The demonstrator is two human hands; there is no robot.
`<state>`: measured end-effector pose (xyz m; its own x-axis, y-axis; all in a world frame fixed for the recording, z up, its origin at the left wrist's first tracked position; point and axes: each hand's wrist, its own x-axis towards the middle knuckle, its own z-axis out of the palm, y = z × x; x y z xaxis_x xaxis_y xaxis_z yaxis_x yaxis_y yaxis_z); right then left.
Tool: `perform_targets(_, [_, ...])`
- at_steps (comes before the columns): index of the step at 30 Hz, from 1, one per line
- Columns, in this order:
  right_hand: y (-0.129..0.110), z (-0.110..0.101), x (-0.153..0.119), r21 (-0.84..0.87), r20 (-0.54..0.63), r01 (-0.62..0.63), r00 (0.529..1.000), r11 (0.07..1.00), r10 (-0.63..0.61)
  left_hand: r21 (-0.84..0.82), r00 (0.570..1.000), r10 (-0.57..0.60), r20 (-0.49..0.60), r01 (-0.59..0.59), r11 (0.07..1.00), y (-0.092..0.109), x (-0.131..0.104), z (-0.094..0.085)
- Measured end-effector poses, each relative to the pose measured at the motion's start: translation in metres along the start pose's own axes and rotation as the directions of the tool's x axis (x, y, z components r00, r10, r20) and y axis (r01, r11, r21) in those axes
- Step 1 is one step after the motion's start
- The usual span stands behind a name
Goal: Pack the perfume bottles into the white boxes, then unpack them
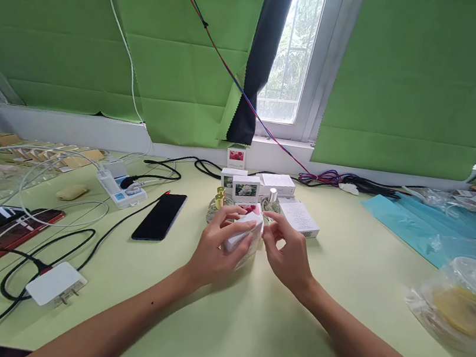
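Observation:
My left hand (221,244) is wrapped round a small white perfume box (243,236) with a pink picture on its far face, tilted just above the table. Fingers of my right hand (287,251) are pinched at the box's right edge; whether they grip a flap there is hidden. Right behind stand glass perfume bottles with gold caps (219,198) on the left and a bottle with a silver cap (272,195) on the right. Between them is a white box with a white-flower picture (246,189). Another white box with printed text (299,216) lies flat to the right.
A black phone (159,217), a power strip (118,184) and a white charger (56,284) with looping cables lie to the left. On the right are blue plastic sheets (418,226) and a clear round container (471,297). A box with a red-flower picture (236,157) stands against the wall.

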<state>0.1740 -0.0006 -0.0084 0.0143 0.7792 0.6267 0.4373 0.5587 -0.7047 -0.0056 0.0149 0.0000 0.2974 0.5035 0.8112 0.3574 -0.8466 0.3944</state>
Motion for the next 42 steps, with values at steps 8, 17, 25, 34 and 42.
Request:
perform_targets(8, [-0.001,0.000,0.000,-0.012,-0.047,0.041,0.998,0.999,-0.041,0.038,1.000,0.017,0.018,-0.018,0.999,0.000,0.000,-0.002])
perform_targets(17, [-0.006,-0.002,0.000,0.077,0.023,0.105,0.994,0.992,-0.107,0.036,0.999,0.049,0.011,-0.050,0.998,-0.001,0.000,-0.002])
perform_targets(25, [-0.010,-0.002,-0.006,0.096,0.120,0.138,0.982,0.986,-0.149,0.024,0.997,0.064,0.053,-0.066,0.998,-0.007,-0.002,-0.006])
perform_targets(34, [-0.007,0.003,-0.010,0.097,0.204,0.179,0.959,0.979,-0.196,-0.179,0.992,-0.061,0.114,0.081,0.980,0.003,-0.009,-0.005])
perform_targets(42, [-0.011,0.002,-0.006,0.075,0.094,0.223,0.969,0.972,-0.230,-0.200,0.981,-0.163,0.109,0.182,0.963,0.009,-0.013,-0.002])
